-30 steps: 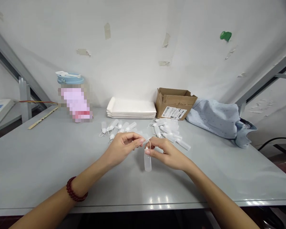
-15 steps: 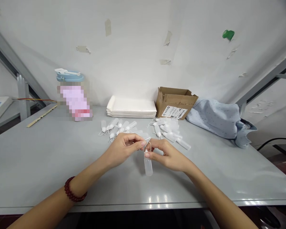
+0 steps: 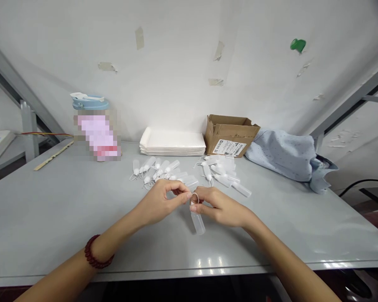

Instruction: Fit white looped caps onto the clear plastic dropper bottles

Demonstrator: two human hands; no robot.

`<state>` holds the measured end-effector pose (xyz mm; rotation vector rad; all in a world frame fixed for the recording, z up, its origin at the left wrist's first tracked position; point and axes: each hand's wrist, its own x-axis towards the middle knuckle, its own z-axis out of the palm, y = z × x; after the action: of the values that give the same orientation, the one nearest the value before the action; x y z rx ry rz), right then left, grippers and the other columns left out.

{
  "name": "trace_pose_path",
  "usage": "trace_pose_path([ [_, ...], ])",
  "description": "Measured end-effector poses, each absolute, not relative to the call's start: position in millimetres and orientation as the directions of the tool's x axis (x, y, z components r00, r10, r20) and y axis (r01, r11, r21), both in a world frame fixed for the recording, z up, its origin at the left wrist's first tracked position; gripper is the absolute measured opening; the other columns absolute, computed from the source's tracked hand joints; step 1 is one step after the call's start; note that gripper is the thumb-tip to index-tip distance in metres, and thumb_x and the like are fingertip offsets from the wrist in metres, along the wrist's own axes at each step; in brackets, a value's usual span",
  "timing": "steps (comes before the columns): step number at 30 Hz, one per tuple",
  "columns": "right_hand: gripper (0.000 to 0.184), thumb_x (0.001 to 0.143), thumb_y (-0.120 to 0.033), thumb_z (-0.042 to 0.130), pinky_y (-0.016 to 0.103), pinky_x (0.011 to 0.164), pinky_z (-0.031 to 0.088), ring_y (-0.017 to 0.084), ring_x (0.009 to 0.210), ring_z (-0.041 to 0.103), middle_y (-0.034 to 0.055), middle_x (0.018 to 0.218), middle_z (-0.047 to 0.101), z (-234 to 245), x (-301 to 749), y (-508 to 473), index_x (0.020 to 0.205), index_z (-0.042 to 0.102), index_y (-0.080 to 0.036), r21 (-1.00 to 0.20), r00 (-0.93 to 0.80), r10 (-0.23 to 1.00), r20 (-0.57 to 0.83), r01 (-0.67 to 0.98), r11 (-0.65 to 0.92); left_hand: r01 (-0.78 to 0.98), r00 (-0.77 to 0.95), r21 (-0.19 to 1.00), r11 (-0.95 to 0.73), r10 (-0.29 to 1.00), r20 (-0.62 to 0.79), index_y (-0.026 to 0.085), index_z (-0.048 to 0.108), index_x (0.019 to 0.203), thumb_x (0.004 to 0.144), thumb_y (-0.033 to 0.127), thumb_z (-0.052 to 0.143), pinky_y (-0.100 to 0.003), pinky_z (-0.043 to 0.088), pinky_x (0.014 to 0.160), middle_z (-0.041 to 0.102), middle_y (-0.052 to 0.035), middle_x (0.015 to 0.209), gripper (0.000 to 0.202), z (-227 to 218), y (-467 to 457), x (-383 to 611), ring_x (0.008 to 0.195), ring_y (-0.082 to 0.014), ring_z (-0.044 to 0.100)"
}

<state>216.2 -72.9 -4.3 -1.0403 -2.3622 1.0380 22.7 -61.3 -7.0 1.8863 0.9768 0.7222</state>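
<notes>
My right hand grips the neck of a small translucent plastic squeeze bottle, which hangs tilted just above the grey table. My left hand pinches the bottle's thin white cap loop at its top, fingertips touching those of the right hand. A red bead bracelet sits on my left wrist. Behind the hands lie two loose groups of the same small bottles, one group to the left and one to the right.
Against the back wall stand a stack of white sheets, an open cardboard box, a blurred pink container with a blue lid and a crumpled light blue cloth. A wooden stick lies far left.
Both hands sank a little toward the table and nearer me. The bottle tipped from nearly upright to slanted, bottom swinging right, and the cap loop now shows between my fingertips.
</notes>
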Motion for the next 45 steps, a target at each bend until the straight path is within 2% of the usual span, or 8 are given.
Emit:
trace_pose_path([
  [6,0.023,0.091,-0.032,0.044,0.028,0.066,0.04,0.014,0.069,0.046,0.0003,0.074,0.05,-3.1,216.9,-73.3,0.073,0.045,-0.018,-0.707,-0.658,0.753,0.021,0.523,0.476,0.319,0.522,0.895,-0.312,0.846,0.109,0.018,0.067,0.073,0.084,0.028,0.053,-0.025,0.044,0.066,0.068,-0.0001,0.073,0.02,-6.3,-60.6,19.9,0.072,-0.0147,0.058],
  [12,0.017,0.094,-0.036,0.038,0.026,0.058,0.04,0.012,0.057,0.05,-0.0033,0.065,0.053,-4.4,220.1,-71.6,0.087,0.036,-0.021,-0.868,-0.618,0.781,-0.086,0.431,0.245,0.359,0.517,0.855,-0.374,0.842,0.152,0.019,0.069,0.074,0.084,0.028,0.052,-0.025,0.044,0.069,0.068,0.0004,0.074,0.021,-8.2,-62.6,23.9,0.073,-0.0151,0.059],
  [16,0.018,0.094,-0.038,0.039,0.024,0.057,0.037,0.01,0.056,0.044,-0.0058,0.062,0.045,-6.3,219.9,-70.7,0.088,0.035,-0.021,-0.87,-0.55,0.835,-0.012,0.417,0.262,0.343,0.485,0.866,-0.365,0.858,0.17,0.019,0.069,0.078,0.085,0.03,0.052,-0.026,0.045,0.07,0.069,-0.0004,0.076,0.022,-11.3,-62.2,25.3,0.074,-0.0158,0.06],
  [19,0.022,0.093,-0.043,0.038,0.022,0.053,0.036,0.009,0.054,0.043,-0.0075,0.06,0.042,-6.6,218.0,-71.6,0.094,0.035,-0.022,-0.922,-0.509,0.861,0.005,0.33,0.201,0.336,0.478,0.872,-0.355,0.862,0.167,0.019,0.069,0.08,0.085,0.031,0.053,-0.025,0.045,0.069,0.069,-0.0005,0.077,0.021,-11.5,-61.7,25.6,0.075,-0.0158,0.059],
  [29,0.025,0.094,-0.046,0.033,0.021,0.044,0.034,0.01,0.044,0.049,-0.0075,0.052,0.047,-17.5,206.4,-73.1,0.092,0.04,-0.022,-0.935,-0.248,0.964,0.097,0.31,0.173,0.34,0.44,0.86,-0.38,0.873,0.211,0.018,0.064,0.073,0.086,0.029,0.051,-0.025,0.045,0.067,0.066,0.0,0.072,0.022,-15.0,-68.7,30.3,0.071,-0.0151,0.058],
  [36,0.023,0.093,-0.044,0.036,0.02,0.04,0.034,0.009,0.04,0.048,-0.0078,0.053,0.046,-20.9,199.7,-74.0,0.087,0.04,-0.022,-0.958,-0.163,0.983,0.09,0.256,0.13,0.361,0.407,0.8,-0.48,0.853,0.328,0.019,0.063,0.074,0.086,0.026,0.05,-0.027,0.044,0.072,0.067,-0.0005,0.075,0.019,-19.1,-73.1,34.7,0.072,-0.0153,0.059],
  [42,0.023,0.093,-0.044,0.036,0.019,0.039,0.031,0.007,0.037,0.04,-0.0061,0.052,0.053,-19.4,200.8,-73.9,0.088,0.04,-0.022,-0.959,-0.19,0.977,0.097,0.243,0.142,0.333,0.394,0.882,-0.333,0.899,0.191,0.018,0.065,0.078,0.09,0.034,0.044,-0.027,0.046,0.073,0.068,-0.0012,0.078,0.029,-13.4,-63.5,28.3,0.079,-0.0168,0.061],
  [45,0.022,0.093,-0.043,0.036,0.019,0.041,0.031,0.007,0.037,0.04,-0.0058,0.051,0.054,-18.1,202.2,-73.8,0.089,0.04,-0.022,-0.951,-0.206,0.975,0.082,0.278,0.139,0.366,0.398,0.88,-0.302,0.906,0.146,0.019,0.067,0.081,0.09,0.037,0.044,-0.027,0.046,0.071,0.069,-0.0013,0.08,0.03,-10.9,-60.6,25.6,0.081,-0.0175,0.061],
])
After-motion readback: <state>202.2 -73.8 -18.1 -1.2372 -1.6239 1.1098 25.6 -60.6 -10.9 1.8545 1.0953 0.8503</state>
